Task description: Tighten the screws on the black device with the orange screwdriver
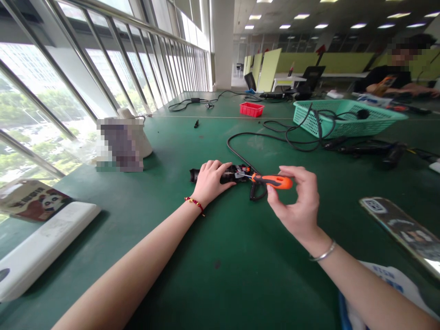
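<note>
On the green table lies a slim black corded device (227, 175), its inner parts with some red and grey bared at the right end. My left hand (211, 181) is wrapped over its middle and presses it against the table. In my right hand (299, 197), thumb and fingers pinch the handle of an orange and black screwdriver (273, 181). The screwdriver lies nearly level, its shaft pointing left with the tip at the bared parts. Exactly what the tip touches is too small to tell. A coiled black cord end (256, 190) sits just below the shaft.
A teal basket (347, 133) with black cables stands at the back right, near a small red tray (251, 109). A phone (402, 229) lies to the right, a long white object (51, 247) to the left. A person (395, 78) sits far right.
</note>
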The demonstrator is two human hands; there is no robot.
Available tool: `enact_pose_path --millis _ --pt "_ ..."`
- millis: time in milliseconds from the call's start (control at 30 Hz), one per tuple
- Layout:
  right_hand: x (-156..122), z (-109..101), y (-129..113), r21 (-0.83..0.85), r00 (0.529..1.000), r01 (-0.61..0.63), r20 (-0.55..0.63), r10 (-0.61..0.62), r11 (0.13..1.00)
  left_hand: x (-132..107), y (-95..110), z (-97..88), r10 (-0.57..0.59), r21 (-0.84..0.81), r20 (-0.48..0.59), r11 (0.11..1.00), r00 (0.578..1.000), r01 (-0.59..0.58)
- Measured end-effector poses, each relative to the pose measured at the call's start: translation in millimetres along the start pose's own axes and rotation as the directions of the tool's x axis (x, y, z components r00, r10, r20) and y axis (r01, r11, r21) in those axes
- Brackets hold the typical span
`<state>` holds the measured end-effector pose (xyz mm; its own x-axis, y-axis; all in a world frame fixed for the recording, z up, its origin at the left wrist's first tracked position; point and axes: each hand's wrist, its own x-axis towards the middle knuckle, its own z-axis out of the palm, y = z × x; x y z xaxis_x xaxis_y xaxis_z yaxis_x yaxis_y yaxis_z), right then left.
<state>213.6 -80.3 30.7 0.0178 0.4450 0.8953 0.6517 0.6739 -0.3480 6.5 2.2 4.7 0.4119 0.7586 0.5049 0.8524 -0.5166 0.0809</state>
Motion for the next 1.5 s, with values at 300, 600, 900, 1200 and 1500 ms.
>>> enact_pose_path --millis 300,600,900,1200,1500 --pt "-0.1 -0.9 2.1 -0.005 1.000 -0.021 -0.019 0.021 1.000 -0.4 1.0 0.5 0.024 -0.027 0.015 0.999 1.000 -0.023" --pt "0.8 -1.7 -0.3 0.021 0.999 0.045 0.001 -0.045 0.999 -0.5 1.8 -0.6 0.068 -0.092 0.029 0.994 0.997 -0.065" --pt "5.4 -3.2 -7.2 -0.012 0.985 0.153 0.078 -0.152 0.988 0.6 0.0 -0.4 0.049 -0.165 0.123 0.986 0.991 -0.028" --pt "5.8 -4.4 -10.1 0.004 0.977 0.187 0.106 -0.186 0.982 0.9 2.5 -2.3 0.048 -0.196 0.104 0.980 0.993 -0.027" --pt "3.7 -3.0 -18.1 0.026 0.983 0.149 0.106 -0.151 0.988 -12.3 36.5 -27.5 0.352 -0.136 -0.346 0.898 0.870 -0.418"
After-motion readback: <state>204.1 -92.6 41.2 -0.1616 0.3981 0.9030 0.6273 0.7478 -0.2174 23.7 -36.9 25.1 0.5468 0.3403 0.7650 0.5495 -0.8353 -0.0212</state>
